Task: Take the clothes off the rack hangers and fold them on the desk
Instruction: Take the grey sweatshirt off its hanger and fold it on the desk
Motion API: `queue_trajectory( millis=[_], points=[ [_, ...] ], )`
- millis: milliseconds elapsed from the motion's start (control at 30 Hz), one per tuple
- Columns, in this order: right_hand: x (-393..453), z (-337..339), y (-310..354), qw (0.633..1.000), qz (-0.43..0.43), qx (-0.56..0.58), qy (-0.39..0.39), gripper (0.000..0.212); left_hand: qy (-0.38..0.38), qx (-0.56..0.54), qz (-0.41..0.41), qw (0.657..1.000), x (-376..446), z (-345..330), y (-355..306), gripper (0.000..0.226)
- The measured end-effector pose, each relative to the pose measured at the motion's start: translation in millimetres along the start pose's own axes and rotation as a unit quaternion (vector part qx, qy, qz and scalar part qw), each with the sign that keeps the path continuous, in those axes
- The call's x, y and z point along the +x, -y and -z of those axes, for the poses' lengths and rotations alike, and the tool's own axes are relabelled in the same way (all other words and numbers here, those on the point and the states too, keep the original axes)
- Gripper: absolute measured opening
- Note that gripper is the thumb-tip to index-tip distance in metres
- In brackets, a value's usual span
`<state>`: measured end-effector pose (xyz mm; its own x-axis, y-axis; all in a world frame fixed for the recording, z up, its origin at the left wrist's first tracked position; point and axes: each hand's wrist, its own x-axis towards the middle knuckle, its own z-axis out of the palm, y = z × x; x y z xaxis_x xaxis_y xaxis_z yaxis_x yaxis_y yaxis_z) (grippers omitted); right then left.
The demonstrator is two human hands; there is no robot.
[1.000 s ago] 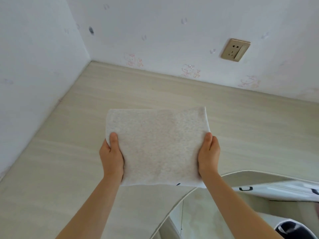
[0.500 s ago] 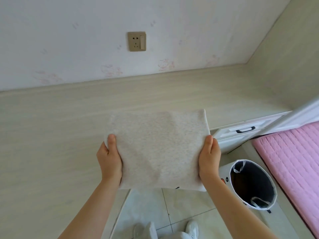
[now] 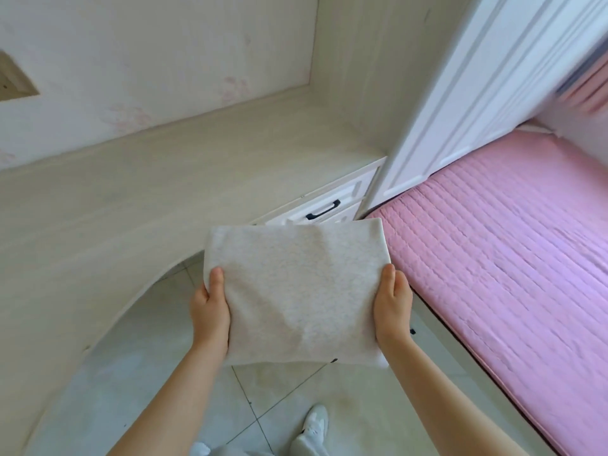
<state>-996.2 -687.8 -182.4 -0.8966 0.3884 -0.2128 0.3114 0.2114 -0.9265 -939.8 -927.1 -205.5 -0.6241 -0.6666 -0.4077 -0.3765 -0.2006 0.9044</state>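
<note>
Holding now: both hands carry one soft, pale grey cloth folded into a flat square (image 3: pixel 297 291), up in the air in front of the person.
Left hand (image 3: pixel 210 306): it grips the left side of the cloth, thumb (image 3: pixel 217 279) on top, the other fingers hidden under it.
Right hand (image 3: pixel 393 307): it grips the right side the same way, thumb on top, other fingers out of sight below.
Where the cloth is: above the pale tile floor (image 3: pixel 138 373), just past the curved edge of the long, light wood desk (image 3: pixel 131 192) and next to the pink quilted bed (image 3: pixel 493 241). It does not touch the desk.
Done: this one piece looks fully folded, neat and flat.
Left to do: I think it needs a spot to be put down; I cannot tell where it is going.
More clothes: no rack or hangers show from where I stand, so I cannot tell how many are left.
Also near: a white drawer with a black handle (image 3: pixel 324 209) under the desk end, and a white shoe (image 3: pixel 316 422) on the floor.
</note>
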Motion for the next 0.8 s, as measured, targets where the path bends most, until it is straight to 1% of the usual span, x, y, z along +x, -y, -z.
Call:
queue_trajectory(
  millis=[100, 167, 233, 333, 500, 600, 700, 800],
  points=[
    [35.6, 45.0, -22.1, 0.999, -0.028, -0.006, -0.017, 0.038, 0.037, 0.013, 0.037, 0.999, -13.7, -55.3, 13.7, 0.031],
    [54.2, 65.7, -36.1, 0.998, -0.053, -0.007, -0.015, 0.038, 0.057, 0.017, 0.056, 0.997, -16.1, -80.7, 21.2, 0.035],
    [78.8, 89.6, -50.3, 0.996, -0.089, -0.007, -0.020, 0.039, 0.079, 0.034, 0.072, 0.994, -15.7, -114.2, 30.6, 0.039],
    [104.5, 110.6, -68.5, 0.988, -0.155, -0.010, -0.012, 0.037, 0.106, 0.035, 0.099, 0.989, -11.9, -147.2, 39.9, 0.035],
    [141.6, 132.4, -102.0, 0.973, -0.230, 0.018, -0.023, 0.037, 0.157, 0.054, 0.173, 0.971, 8.1, -199.1, 65.7, 0.038],
    [164.5, 136.9, -116.9, 0.962, -0.266, 0.053, -0.039, 0.033, 0.165, 0.060, 0.211, 0.961, 22.2, -230.5, 82.0, 0.038],
    [186.5, 137.5, -129.2, 0.947, -0.299, 0.113, -0.044, 0.029, 0.174, 0.065, 0.250, 0.951, 37.9, -254.6, 97.0, 0.042],
    [208.9, 135.3, -143.6, 0.938, -0.321, 0.121, -0.058, 0.025, 0.175, 0.069, 0.289, 0.939, 54.0, -277.7, 114.1, 0.046]
  ],
)
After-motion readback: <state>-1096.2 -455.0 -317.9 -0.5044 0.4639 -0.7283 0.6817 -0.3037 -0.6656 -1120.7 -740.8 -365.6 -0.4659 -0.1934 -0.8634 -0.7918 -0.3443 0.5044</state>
